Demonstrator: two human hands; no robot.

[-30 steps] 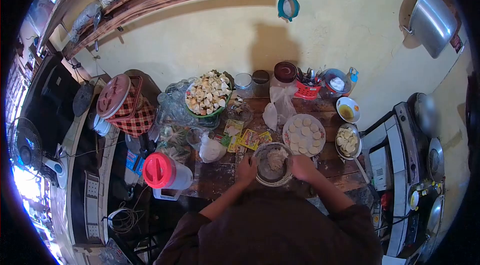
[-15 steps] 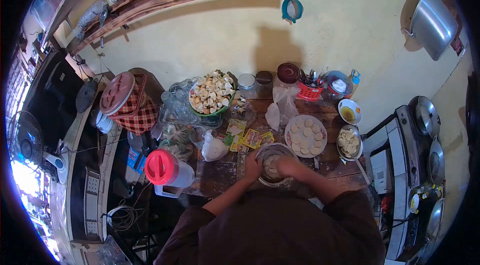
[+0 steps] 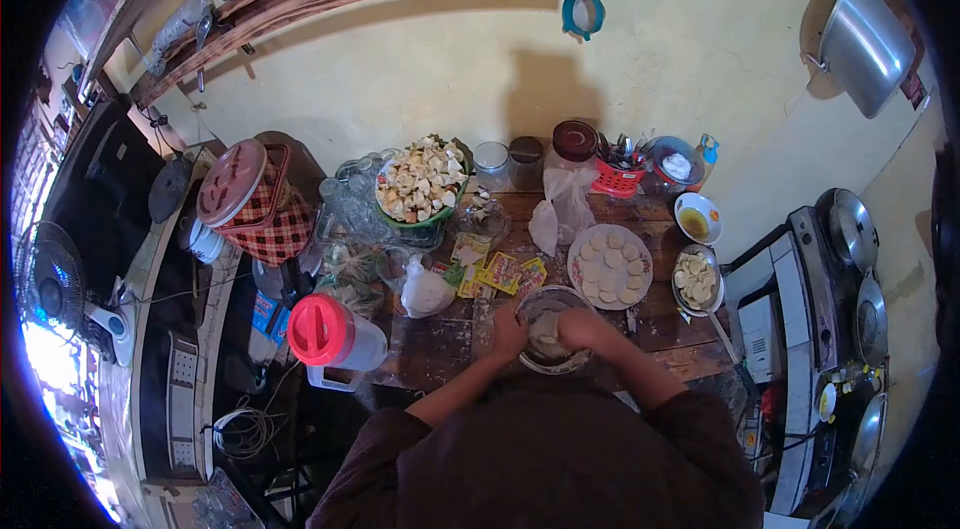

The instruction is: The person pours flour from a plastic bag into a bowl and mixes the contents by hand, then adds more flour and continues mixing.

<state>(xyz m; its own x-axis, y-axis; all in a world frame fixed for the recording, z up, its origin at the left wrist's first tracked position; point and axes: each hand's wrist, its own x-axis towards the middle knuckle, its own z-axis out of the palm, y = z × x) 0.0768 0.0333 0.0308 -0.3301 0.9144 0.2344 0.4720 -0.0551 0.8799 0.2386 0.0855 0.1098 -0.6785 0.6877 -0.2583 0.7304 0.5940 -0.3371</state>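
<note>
A metal bowl [image 3: 552, 367] stands near the table's front edge, with pale dough [image 3: 546, 331] inside. My left hand [image 3: 509, 330] grips the bowl's left rim, its fingers closed. Inside the right part of the bowl, my right hand [image 3: 584, 330] is closed against the dough; its fingertips are partly hidden. Just behind and to the right lies a white plate [image 3: 642, 272] with several flat round dough pieces. Seasoning packets [image 3: 502, 273] lie behind the bowl, and a white plastic bag [image 3: 427, 294] sits to its left.
A pink-lidded jug [image 3: 326, 329] stands at the left. Farther back are a basket of cut pieces [image 3: 424, 181], jars [image 3: 492, 161] and a red utensil basket [image 3: 617, 181]. On the right are a bowl of pale slices [image 3: 696, 279], a bowl of yellowish liquid [image 3: 698, 219] and a stove [image 3: 812, 254].
My right hand has shifted slightly right within the bowl, uncovering more dough. My left hand remains on the rim. The whole view has shifted slightly.
</note>
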